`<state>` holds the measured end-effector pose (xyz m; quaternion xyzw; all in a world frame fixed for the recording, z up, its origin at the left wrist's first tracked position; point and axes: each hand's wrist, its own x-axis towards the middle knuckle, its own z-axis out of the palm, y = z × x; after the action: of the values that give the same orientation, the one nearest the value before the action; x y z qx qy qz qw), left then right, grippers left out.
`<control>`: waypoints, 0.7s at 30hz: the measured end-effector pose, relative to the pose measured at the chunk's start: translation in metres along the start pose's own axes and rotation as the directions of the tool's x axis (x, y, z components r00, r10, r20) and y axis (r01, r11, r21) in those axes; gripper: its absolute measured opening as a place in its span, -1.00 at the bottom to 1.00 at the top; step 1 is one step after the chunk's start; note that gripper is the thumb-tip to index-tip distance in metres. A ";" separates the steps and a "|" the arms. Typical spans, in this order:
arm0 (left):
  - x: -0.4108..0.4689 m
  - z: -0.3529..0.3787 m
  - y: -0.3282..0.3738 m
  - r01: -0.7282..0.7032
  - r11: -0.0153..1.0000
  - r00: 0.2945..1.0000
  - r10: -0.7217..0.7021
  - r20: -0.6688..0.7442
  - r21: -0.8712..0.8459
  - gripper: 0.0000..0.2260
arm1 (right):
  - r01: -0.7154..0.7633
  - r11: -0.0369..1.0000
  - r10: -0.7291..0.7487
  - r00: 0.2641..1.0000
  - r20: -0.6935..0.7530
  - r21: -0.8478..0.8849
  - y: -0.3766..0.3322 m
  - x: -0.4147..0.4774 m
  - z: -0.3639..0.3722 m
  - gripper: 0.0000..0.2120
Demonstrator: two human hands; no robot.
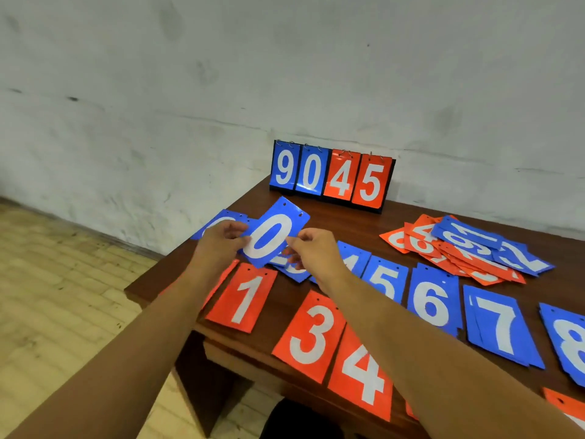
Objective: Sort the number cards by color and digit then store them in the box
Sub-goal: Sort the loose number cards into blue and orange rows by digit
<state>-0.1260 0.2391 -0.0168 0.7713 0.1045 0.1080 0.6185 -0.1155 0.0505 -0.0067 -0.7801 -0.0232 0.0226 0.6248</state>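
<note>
Nearest the camera, glossy orange rectangular cards with white digits lie flat on the dark brown wooden desk point(343, 217): the orange 4 card point(361, 375), the orange 3 card point(311, 335) touching its left edge, and the orange 1 card point(245, 296) farther left, apart from the 3. Each has small punched holes along its top edge.

Just beyond the orange 3 card, two bare forearms reach in. The left hand point(218, 245) is curled, thumb and fingers closed on the left edge of a shiny blue rectangular 0 card point(272, 237), which is lifted off the desk and tilted to the right. The right hand point(313, 251) pinches the same card's lower right edge between thumb and bent fingers. Both hands are narrow, gripping the card between them.

Right of the held card, a row of blue cards lies flat: the blue 5 card point(384, 280), the blue 6 card point(432, 301), the blue 7 card point(500, 324) atop others of its kind, and the blue 8 card point(566, 340) at the frame edge. Another blue card point(218, 221) lies behind the left hand, its digit hidden.

Farther right and back, a loose heap of orange and blue cards point(468, 245) overlaps untidily.

Beyond the held card, a black flip scoreboard with wire rings point(330, 175) stands upright at the desk's far edge showing 9 0 4 5, against a rough, stained whitish wall point(285, 74).
</note>
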 end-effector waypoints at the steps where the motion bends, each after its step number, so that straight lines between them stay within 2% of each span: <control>1: 0.009 -0.012 -0.005 0.002 1.000 0.999 -0.002 -0.034 0.001 -0.83 | 0.030 0.998 -0.029 1.000 0.008 -0.050 0.000 0.007 0.013 -0.85; 3: 0.027 -0.035 -0.013 0.000 0.999 0.996 0.004 -0.091 0.045 -0.83 | 0.147 0.955 -0.147 0.989 0.018 -0.257 0.002 0.025 0.038 -0.83; 6: 0.052 -0.060 -0.025 0.009 0.995 0.984 0.009 -0.178 0.102 -0.83 | 0.312 0.771 -0.269 0.950 0.160 -0.556 0.011 0.044 0.063 -0.76; 8: 0.068 -0.069 -0.030 0.017 0.978 0.969 0.036 -0.243 0.210 -0.79 | 0.389 0.646 -0.266 0.921 0.284 -0.657 0.021 0.054 0.073 -0.69; 11: 0.090 -0.070 -0.037 0.009 0.948 0.960 0.082 -0.269 0.319 -0.74 | 0.441 0.499 -0.270 0.897 0.350 -0.746 0.034 0.063 0.079 -0.75; 15: 0.115 -0.067 -0.048 0.012 0.906 0.963 0.103 -0.249 0.424 -0.68 | 0.478 0.431 -0.315 0.875 0.368 -0.766 0.044 0.068 0.080 -0.75; 18: 0.127 -0.065 -0.057 0.014 0.849 0.967 0.122 -0.222 0.528 -0.67 | 0.473 0.423 -0.334 0.874 0.352 -0.773 0.045 0.070 0.081 -0.74; 21: 0.133 -0.062 -0.066 0.027 0.653 0.971 0.164 -0.175 0.757 -0.70 | 0.476 0.433 -0.339 0.873 0.351 -0.766 0.045 0.070 0.082 -0.74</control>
<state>-0.0194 0.3502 -0.0628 0.9437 0.1807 0.1661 0.2217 -0.0501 0.1254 -0.0689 -0.9473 -0.2637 -0.0865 0.1603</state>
